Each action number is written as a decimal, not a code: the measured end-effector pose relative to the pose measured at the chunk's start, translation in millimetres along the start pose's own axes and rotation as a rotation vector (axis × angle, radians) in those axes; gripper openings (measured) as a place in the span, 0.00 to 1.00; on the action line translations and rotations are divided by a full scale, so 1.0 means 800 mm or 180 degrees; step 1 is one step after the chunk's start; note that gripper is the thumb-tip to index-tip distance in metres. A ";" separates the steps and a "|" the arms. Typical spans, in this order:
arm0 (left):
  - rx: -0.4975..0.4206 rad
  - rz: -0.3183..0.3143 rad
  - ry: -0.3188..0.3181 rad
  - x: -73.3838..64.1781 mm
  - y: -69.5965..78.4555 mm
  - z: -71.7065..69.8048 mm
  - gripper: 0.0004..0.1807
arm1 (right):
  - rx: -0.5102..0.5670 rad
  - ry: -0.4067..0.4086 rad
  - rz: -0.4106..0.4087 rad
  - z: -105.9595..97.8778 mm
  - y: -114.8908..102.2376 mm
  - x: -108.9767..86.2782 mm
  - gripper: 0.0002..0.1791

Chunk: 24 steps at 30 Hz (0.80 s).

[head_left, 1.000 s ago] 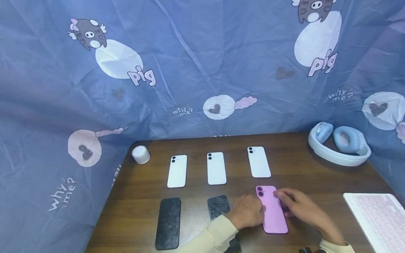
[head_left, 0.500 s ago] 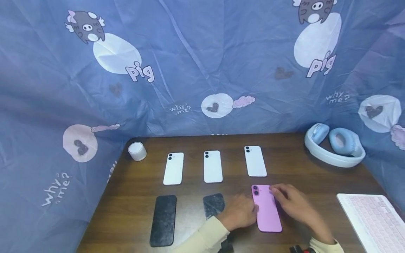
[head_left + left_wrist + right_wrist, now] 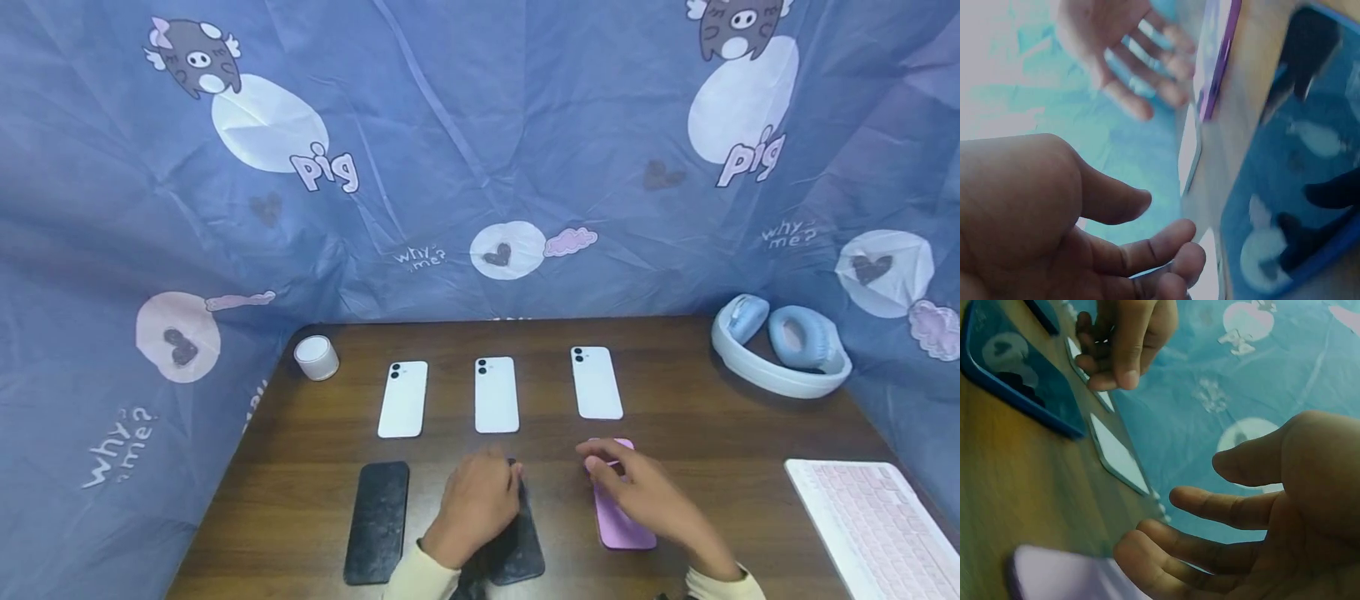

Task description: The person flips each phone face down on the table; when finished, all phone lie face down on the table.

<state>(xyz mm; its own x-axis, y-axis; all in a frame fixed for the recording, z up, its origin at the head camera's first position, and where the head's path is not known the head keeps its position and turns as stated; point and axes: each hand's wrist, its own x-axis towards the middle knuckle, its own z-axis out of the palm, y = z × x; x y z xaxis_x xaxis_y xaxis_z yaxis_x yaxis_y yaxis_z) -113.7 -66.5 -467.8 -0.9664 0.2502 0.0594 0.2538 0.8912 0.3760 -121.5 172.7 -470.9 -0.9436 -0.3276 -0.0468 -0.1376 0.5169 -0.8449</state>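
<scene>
**Brown bench [image 3: 555, 467] before blue printed cloth [image 3: 420, 125]: six phones, both hands loose**

Left hand [image 3: 478, 500] over the right one of two dark phones [image 3: 519, 552], back upward; its fingers [image 3: 1147, 253] loosely bent, thumb apart from them. Right hand [image 3: 637, 498] arched over one pink phone [image 3: 622, 534], fingers curved, thumb apart. Pink phone flat, right of the dark pair. Contact with either phone: cannot tell. Also counted: three white phones [image 3: 497, 395] in a rear row, one white cylinder [image 3: 317, 358], one headphone set [image 3: 776, 375], one keyboard [image 3: 862, 517].
</scene>
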 end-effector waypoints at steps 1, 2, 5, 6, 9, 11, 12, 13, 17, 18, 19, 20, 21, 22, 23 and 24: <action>-0.0003 -0.0069 0.0032 -0.003 -0.008 -0.004 0.19 | 0.0142 -0.0085 -0.0047 0.005 -0.001 0.002 0.19; 0.0007 -0.0139 0.0068 -0.006 -0.015 -0.008 0.19 | 0.0303 -0.0177 -0.0069 0.011 -0.001 0.004 0.19; -0.0032 -0.0324 0.0130 -0.014 -0.031 -0.015 0.19 | 0.0793 -0.0431 -0.0011 0.025 -0.003 0.006 0.22; -0.0049 -0.0376 0.0133 -0.017 -0.035 -0.017 0.19 | 0.0908 -0.0497 0.0016 0.029 -0.004 0.006 0.22; -0.0124 -0.0545 -0.0015 -0.025 -0.045 -0.019 0.20 | 0.1125 -0.0648 0.0121 0.042 -0.005 0.005 0.22; -0.0245 -0.0697 -0.0224 -0.028 -0.047 -0.019 0.20 | 0.1221 -0.0731 0.0157 0.050 -0.006 0.003 0.23; -0.0310 -0.0760 -0.0327 -0.028 -0.048 -0.017 0.20 | 0.1265 -0.0774 0.0160 0.054 -0.007 0.002 0.23; -0.0391 -0.0817 -0.0427 -0.030 -0.048 -0.015 0.19 | 0.1297 -0.0811 0.0166 0.058 -0.008 0.001 0.23; -0.0604 -0.0801 -0.0628 -0.031 -0.050 -0.005 0.19 | 0.1392 -0.0921 0.0162 0.073 -0.012 0.000 0.22; -0.0595 -0.0741 -0.0603 -0.031 -0.050 -0.003 0.19 | 0.1398 -0.0935 0.0149 0.076 -0.013 0.000 0.23; -0.0607 -0.0700 -0.0594 -0.030 -0.050 -0.001 0.19 | 0.1399 -0.0943 0.0149 0.078 -0.014 0.000 0.23; -0.0607 -0.0662 -0.0578 -0.030 -0.050 0.000 0.19 | 0.1401 -0.0943 0.0153 0.080 -0.015 0.000 0.23; -0.0595 -0.0637 -0.0547 -0.029 -0.049 0.002 0.19 | 0.1400 -0.0944 0.0157 0.081 -0.015 0.000 0.23; -0.0593 -0.0628 -0.0535 -0.029 -0.049 0.003 0.19 | 0.1401 -0.0941 0.0168 0.082 -0.014 0.000 0.23; -0.0580 -0.0623 -0.0510 -0.029 -0.049 0.003 0.19 | 0.1402 -0.0936 0.0178 0.083 -0.014 0.000 0.23; -0.0580 -0.0623 -0.0498 -0.029 -0.049 0.003 0.18 | 0.1399 -0.0930 0.0184 0.083 -0.013 0.000 0.24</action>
<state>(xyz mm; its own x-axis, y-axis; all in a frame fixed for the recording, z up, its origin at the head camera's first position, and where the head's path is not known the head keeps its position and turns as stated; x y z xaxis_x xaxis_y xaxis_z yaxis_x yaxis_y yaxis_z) -101.5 -106.0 -486.4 -0.9745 0.1482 -0.1684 0.0382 0.8492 0.5266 -99.9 114.7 -497.6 -0.8141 -0.5475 -0.1935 0.1106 0.1809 -0.9773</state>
